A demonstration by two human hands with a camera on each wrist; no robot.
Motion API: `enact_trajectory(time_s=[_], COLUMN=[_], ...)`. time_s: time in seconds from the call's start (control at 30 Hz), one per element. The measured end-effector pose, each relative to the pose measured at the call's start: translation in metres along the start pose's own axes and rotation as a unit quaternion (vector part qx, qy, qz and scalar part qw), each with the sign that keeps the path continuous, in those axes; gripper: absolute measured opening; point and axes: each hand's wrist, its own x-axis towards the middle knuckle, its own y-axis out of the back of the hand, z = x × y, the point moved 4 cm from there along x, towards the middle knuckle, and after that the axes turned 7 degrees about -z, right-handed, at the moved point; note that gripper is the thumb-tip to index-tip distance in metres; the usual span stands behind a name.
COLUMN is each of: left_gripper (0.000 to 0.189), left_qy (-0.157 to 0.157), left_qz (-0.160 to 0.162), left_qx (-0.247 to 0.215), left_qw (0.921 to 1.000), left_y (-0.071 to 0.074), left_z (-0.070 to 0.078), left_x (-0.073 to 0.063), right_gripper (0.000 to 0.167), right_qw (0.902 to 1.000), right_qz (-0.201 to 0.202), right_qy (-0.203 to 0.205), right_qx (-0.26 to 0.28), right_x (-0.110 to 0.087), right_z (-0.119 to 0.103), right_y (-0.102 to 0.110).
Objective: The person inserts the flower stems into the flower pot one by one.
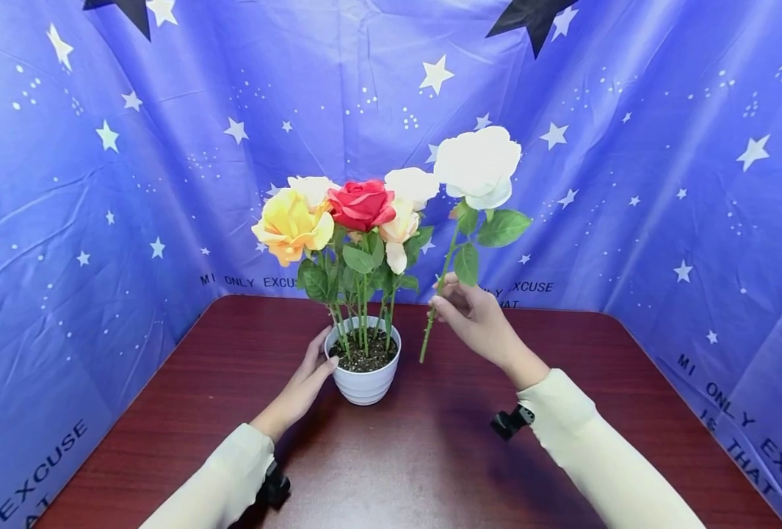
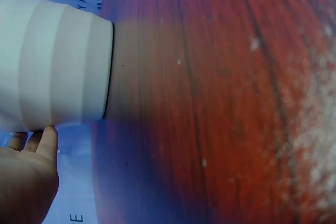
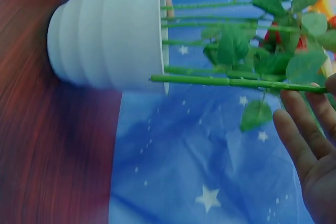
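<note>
A white ribbed flower pot stands upright on the table, with soil and several stems in it. My left hand holds the pot at its left side, thumb near the rim; in the left wrist view its fingers touch the wall. My right hand pinches the green stem of a white rose, to the right of the pot. The stem's lower end hangs free above the table. In the right wrist view the stem overlaps the pot's rim; the head view shows them apart.
The pot bears a yellow rose, a red rose and several pale ones. Under it is a dark red wooden table. Blue star-patterned cloth hangs behind and at both sides.
</note>
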Motion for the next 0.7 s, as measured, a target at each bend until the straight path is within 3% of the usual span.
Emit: enact_trajectory(time_s=[0.23,0.47,0.7], left_gripper=[0.063,0.063,0.063], left_qy=[0.002,0.006,0.010], left_qz=[-0.001,0.000,0.001], left_qx=[-0.006,-0.005,-0.002], left_qw=[1.0000,1.0000,1.0000], left_y=[-0.001,-0.001,0.000], left_z=[0.001,0.001,0.001], left_x=[0.000,0.000,0.000], right_gripper=[0.010,0.004,0.005], right_qw=[0.9994,0.9999,0.9994], right_qz=[-0.006,-0.009,-0.012], right_qy=[0.033,0.008,0.033], right_qx=[0.001,0.006,0.003], right_x=[0.015,0.025,0.027], right_z=[-0.039,-0.009,0.005], right_y=[-0.018,-0.037,-0.050])
